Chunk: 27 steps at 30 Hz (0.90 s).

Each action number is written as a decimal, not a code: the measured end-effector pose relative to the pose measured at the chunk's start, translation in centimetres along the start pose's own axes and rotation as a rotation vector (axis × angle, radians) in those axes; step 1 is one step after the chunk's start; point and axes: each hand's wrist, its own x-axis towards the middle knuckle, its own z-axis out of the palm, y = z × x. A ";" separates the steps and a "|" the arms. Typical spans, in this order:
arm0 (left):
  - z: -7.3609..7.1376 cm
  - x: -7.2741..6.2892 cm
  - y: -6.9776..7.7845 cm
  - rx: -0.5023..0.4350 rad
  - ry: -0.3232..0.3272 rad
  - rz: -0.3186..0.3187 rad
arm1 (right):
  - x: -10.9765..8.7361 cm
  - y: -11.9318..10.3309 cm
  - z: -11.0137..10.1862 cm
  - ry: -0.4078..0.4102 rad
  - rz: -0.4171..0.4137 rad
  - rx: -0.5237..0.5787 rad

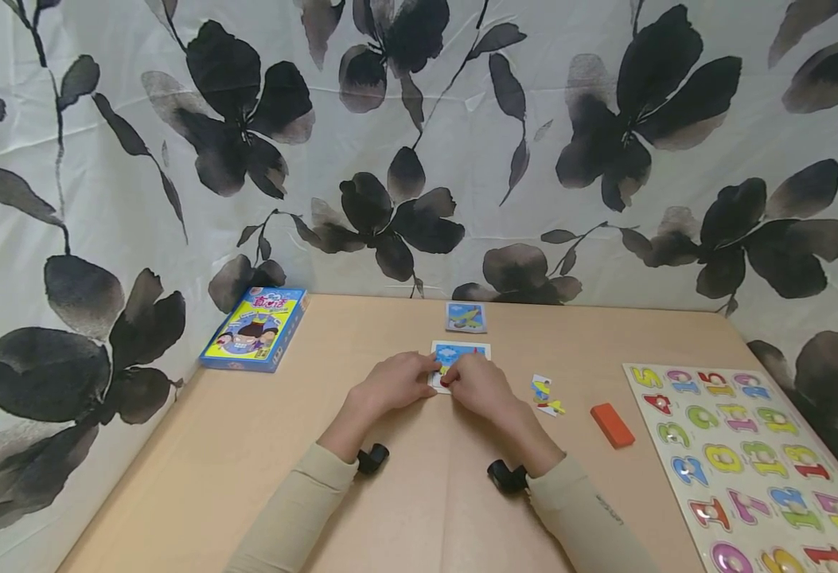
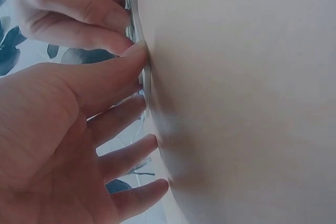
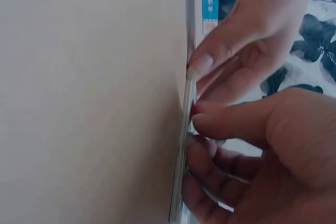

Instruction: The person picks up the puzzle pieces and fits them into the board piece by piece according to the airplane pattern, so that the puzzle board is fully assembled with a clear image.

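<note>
A small white-bordered picture puzzle board (image 1: 453, 348) with a blue scene lies flat on the table, partly covered by both hands. My left hand (image 1: 399, 380) rests at its left side, the thumb (image 2: 118, 72) pressing the near edge while the other fingers lie fairly straight. Over the board's right part, my right hand (image 1: 481, 384) has curled fingers and pinches a small red piece (image 3: 193, 108), mostly hidden by the fingertips. Loose puzzle pieces (image 1: 542, 388), yellow, blue and white, lie to the right of the right hand.
Behind the board lies another small picture (image 1: 465, 317). A blue and yellow box (image 1: 254, 330) stands at the back left. To the right are an orange-red block (image 1: 612, 425) and a large board of colourful numbers (image 1: 741, 446). A floral curtain (image 1: 404, 143) hangs behind the table.
</note>
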 end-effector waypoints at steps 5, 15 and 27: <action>0.0 0.0 0.1 0.000 -0.009 -0.007 | -0.1 0.6 -0.2 -0.059 -0.038 -0.008; 0.1 0.1 -0.1 0.021 -0.010 0.001 | 0.1 0.7 -0.6 -0.129 -0.069 0.005; 0.1 0.1 -0.2 0.048 -0.020 0.038 | 0.2 0.7 -0.9 -0.145 -0.083 0.061</action>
